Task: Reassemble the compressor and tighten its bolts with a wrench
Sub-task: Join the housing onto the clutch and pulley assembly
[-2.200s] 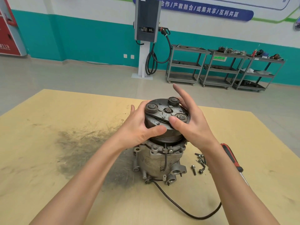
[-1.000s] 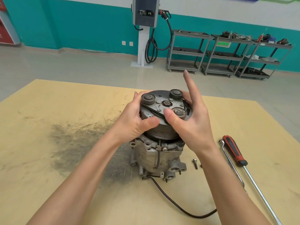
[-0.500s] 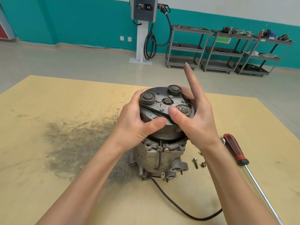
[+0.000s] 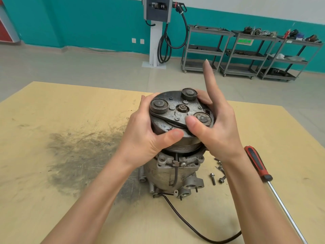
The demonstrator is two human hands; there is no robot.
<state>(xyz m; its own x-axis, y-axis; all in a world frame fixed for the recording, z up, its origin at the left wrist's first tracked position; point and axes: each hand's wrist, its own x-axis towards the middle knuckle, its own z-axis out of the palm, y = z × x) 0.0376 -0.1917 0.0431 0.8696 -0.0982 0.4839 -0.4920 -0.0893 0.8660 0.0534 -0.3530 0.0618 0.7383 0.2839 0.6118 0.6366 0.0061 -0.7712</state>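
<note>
compressor (image 4: 173, 170): ribbed cast-metal body upright on scuffed plywood table (image 4: 52, 111) | left hand (image 4: 149, 136) curls round its grimy round clutch disc (image 4: 175, 111) | right hand (image 4: 218, 127) grips opposite rim, forefinger straight | loose bolts (image 4: 217, 175) beside

**Bench surface**

My yellow board table (image 4: 70, 106) carries a dark grime smear (image 4: 84, 155) left of centre. The compressor (image 4: 173, 171) stands upright at the smear's right edge, its black cable (image 4: 193, 229) trailing toward me. Loose bolts (image 4: 217, 175) lie just right of it; the red-handled tool (image 4: 258, 166) farther right.
</note>
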